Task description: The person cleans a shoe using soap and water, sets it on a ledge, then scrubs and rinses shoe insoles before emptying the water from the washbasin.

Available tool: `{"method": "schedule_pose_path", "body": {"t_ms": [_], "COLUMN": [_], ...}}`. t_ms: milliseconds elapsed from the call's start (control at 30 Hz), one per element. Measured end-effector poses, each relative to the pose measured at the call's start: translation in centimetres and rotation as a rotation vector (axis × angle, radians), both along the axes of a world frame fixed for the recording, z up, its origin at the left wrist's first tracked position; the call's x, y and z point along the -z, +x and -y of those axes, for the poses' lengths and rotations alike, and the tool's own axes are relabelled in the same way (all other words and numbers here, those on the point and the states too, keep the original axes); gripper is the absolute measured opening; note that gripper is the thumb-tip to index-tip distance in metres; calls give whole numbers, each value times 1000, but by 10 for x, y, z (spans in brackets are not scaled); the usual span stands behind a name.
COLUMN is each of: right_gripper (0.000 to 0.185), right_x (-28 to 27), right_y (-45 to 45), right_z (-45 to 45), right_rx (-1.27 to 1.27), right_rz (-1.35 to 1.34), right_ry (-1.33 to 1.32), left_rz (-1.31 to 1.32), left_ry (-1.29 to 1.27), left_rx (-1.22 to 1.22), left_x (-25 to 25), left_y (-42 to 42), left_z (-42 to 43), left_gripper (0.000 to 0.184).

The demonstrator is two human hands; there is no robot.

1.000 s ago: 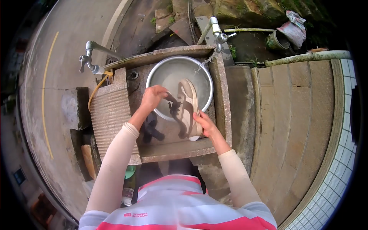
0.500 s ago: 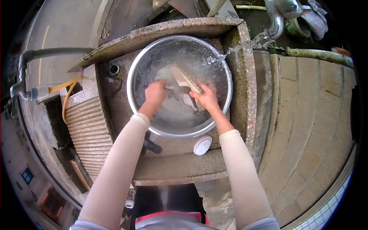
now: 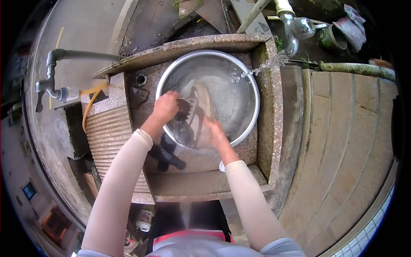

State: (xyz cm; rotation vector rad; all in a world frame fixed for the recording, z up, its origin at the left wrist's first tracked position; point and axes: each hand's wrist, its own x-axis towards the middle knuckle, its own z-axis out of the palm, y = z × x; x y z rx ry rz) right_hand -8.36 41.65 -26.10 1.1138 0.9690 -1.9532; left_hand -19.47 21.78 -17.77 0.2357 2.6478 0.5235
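Observation:
A beige and brown shoe [image 3: 202,103] lies partly under water in a round metal basin [image 3: 254,112]. My right hand [image 3: 215,132] is closed on the shoe's near end, fingers partly under the water. At the basin's left side, my left hand [image 3: 167,105] has its fingers bent together beside the shoe's dark opening. What it pinches, if anything, is hidden. The water is cloudy around the shoe.
Water runs from a metal tap [image 3: 292,39] into the basin's upper right. The basin stands in a stone sink [image 3: 269,115] with a ribbed washboard [image 3: 110,136] at left. A dark object [image 3: 170,157] lies below the basin, and a second tap [image 3: 50,88] bears a yellow hose.
The shoe has turned and come nearer to me, its laced side now showing. My right hand moved down and left; my left hand shifted slightly left and down. The view has shifted too.

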Motion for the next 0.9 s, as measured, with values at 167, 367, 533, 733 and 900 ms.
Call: {"method": "schedule_pose_path", "body": {"t_ms": [167, 367, 533, 733, 900], "right_gripper": [60, 65, 67, 66, 63], "right_x": [-107, -228, -282, -344, -382], "right_y": [-1, -32, -27, -29, -18], "right_z": [17, 6, -3, -26, -30], "right_rx": [295, 130, -50, -75, -11], "right_rz": [-93, -508, -803, -925, -803], "right_ry": [-314, 224, 558, 512, 191], "left_rz": [-159, 53, 324, -164, -376], "left_ry": [41, 573, 1100, 759, 633], "left_rx": [-7, -575, -631, -405, -422], "left_x": [-104, -122, -212, -263, -290], "left_y": [-7, 19, 49, 55, 61], "left_z": [-10, 19, 7, -32, -42], "left_gripper": [14, 18, 51, 75, 58]}}
